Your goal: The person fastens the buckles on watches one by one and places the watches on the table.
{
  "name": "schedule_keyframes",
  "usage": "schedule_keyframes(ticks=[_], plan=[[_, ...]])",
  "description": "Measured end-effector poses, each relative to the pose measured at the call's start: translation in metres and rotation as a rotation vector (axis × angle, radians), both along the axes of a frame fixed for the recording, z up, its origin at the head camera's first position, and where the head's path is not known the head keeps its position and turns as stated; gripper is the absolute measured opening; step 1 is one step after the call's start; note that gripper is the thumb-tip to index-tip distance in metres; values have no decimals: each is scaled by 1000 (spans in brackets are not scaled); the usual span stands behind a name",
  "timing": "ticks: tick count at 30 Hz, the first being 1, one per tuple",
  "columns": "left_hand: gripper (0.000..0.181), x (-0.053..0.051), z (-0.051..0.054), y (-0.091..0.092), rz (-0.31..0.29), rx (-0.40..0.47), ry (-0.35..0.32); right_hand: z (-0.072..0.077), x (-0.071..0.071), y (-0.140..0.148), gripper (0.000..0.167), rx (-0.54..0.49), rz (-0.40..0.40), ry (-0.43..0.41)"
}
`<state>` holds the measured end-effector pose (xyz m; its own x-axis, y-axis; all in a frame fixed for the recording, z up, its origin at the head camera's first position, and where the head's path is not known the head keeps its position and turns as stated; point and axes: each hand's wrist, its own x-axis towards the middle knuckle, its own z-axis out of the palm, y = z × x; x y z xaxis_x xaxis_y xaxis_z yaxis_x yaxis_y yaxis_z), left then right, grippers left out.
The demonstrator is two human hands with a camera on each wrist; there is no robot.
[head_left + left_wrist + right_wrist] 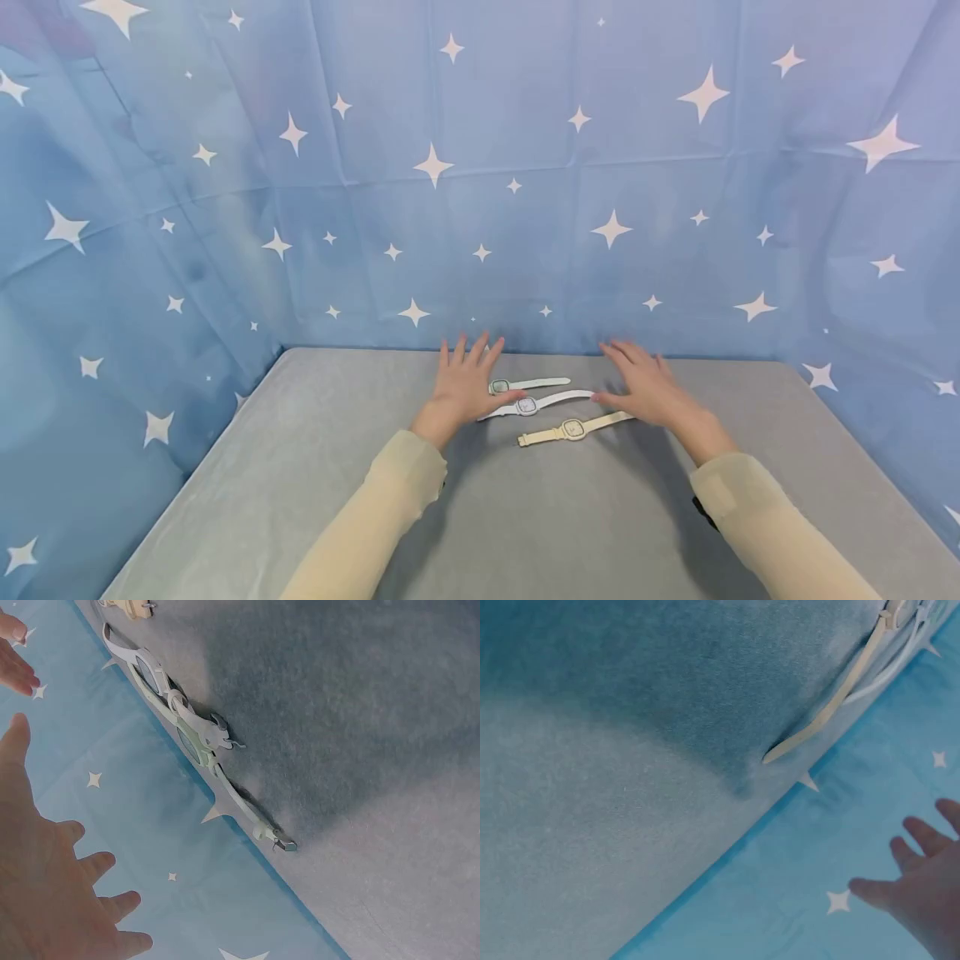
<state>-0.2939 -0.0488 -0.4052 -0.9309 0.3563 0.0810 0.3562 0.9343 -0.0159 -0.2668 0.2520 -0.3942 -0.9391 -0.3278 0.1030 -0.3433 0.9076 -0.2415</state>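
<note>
Three wristwatches lie side by side on the grey table: a pale green watch [500, 386] at the back, a white watch [527, 406] in the middle and a cream-yellow watch [573, 429] nearest me. My left hand [467, 385] hovers over the left ends of the green and white watches with fingers spread, hiding part of their straps. Above the right end of the yellow strap is my right hand [647, 385], its fingers spread too and covering that strap's tip. Both wrist views show the hands apart from the watches, holding nothing.
A grey cloth-covered table [555, 533] spans the lower view. Behind it and along both sides hangs a blue curtain [525, 217] with white stars, meeting the table's back edge just past the fingertips.
</note>
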Motion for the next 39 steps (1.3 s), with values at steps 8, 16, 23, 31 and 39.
schedule_keyframes(ticks=[8, 16, 23, 31, 39], plan=[[96, 4, -1, 2, -16, 9, -11, -3, 3, 3, 83, -4, 38, 15], [94, 10, 1, 4, -50, 40, -31, -6, 8, 6, 81, -9, 31, -17], [93, 15, 0, 5, -70, 45, -28, -7, 13, 8, 76, -37, 36, -6], [92, 21, -1, 7, -94, 36, -14, -11, 17, 11, 72, -36, 44, 11], [89, 29, -3, 10, -111, 19, -22, -17, 19, 13, 70, -44, 37, -11]])
